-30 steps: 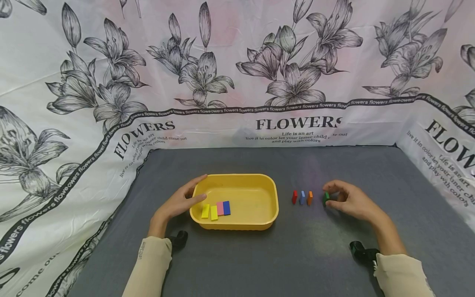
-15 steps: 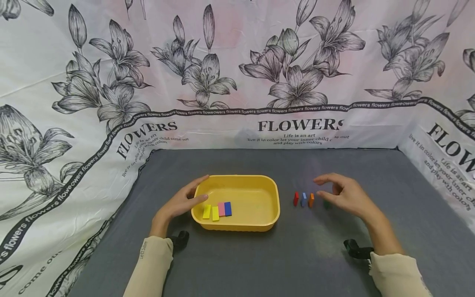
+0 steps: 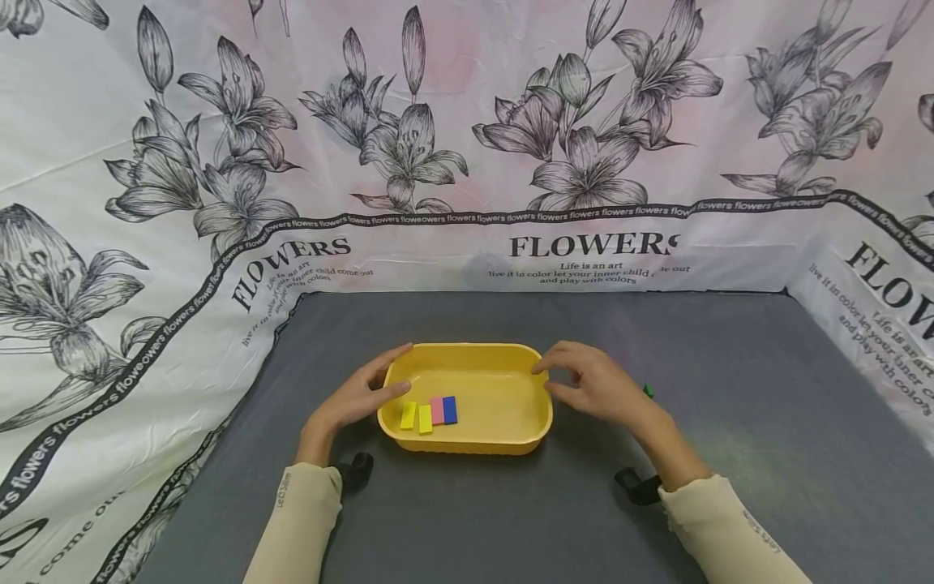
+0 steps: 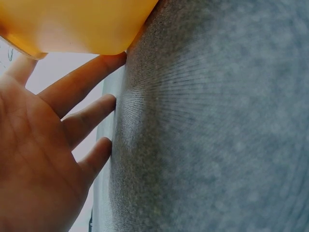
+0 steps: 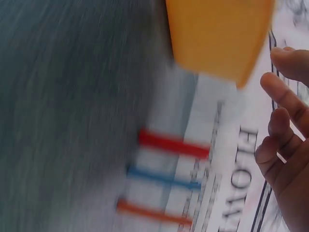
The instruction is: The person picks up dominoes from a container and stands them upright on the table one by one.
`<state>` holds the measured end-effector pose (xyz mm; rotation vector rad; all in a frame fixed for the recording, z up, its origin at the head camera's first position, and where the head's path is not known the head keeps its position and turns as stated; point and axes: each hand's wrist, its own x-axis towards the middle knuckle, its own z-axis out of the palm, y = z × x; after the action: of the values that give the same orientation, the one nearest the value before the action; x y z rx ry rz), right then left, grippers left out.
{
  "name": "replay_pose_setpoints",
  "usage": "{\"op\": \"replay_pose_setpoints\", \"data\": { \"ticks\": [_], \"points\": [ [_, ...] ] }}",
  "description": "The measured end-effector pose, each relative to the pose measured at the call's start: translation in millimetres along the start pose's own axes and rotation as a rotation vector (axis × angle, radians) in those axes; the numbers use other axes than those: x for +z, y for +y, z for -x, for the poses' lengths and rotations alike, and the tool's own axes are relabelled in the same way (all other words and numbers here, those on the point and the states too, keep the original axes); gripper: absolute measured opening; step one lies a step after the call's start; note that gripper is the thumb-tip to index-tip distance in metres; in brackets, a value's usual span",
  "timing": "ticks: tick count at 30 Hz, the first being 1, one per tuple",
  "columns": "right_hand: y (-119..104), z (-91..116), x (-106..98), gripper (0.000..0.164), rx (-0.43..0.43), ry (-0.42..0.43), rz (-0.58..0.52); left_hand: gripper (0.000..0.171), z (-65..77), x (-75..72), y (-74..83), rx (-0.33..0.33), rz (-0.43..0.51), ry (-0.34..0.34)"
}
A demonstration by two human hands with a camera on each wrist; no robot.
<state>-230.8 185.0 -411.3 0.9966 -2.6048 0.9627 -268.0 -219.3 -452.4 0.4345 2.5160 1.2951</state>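
Note:
A yellow plastic tray [image 3: 467,446] sits in the middle of the table. My left hand [image 3: 357,397] holds its left end, thumb over the rim and the other fingers spread along the outside. Inside the tray lie two yellow dominoes [image 3: 426,420], a pink domino [image 3: 437,410] and a blue domino [image 3: 450,410]. At the tray's right rim hovers my right hand [image 3: 594,385], fingers loosely bent with nothing between them. A red domino [image 5: 174,144], a light blue domino [image 5: 164,177] and an orange domino [image 5: 154,212] stand on edge in the right wrist view; my right hand hides them in the head view.
A green domino [image 3: 649,390] shows partly behind the right wrist. Grey cloth covers the table [image 3: 481,519]. A white flower-printed curtain [image 3: 438,259] borders it at the back and sides. Each wrist carries a small black camera.
My right hand has let go of the standing green domino and moved left, past the orange, light blue and red ones, to the tray's right rim. My left hand has stayed on the tray.

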Motion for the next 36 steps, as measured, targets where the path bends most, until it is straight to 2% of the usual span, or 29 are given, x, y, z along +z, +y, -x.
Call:
{"op": "replay_pose_setpoints", "data": {
  "ticks": [5,15,24,31,36],
  "points": [
    [-13,-18,22,0.025,-0.022,-0.078,0.027,0.067,0.1,0.1,-0.6,0.003,-0.003,-0.003],
    [-32,-49,62,0.018,-0.207,-0.179,0.174,0.068,-0.7,0.1,-0.5,-0.003,-0.012,0.0],
    [-42,-70,85,0.025,-0.199,-0.3,0.238,0.068,-1.5,-1.1,-1.4,0.005,-0.023,-0.003],
    [-45,-77,101,0.032,-0.24,-0.324,0.215,0.067,-1.1,-0.5,-2.8,0.017,-0.007,0.001],
    [-46,-78,107,0.032,-0.218,-0.336,0.225,0.068,-0.5,-2.2,-3.1,0.024,-0.004,-0.003]
  ]
}}
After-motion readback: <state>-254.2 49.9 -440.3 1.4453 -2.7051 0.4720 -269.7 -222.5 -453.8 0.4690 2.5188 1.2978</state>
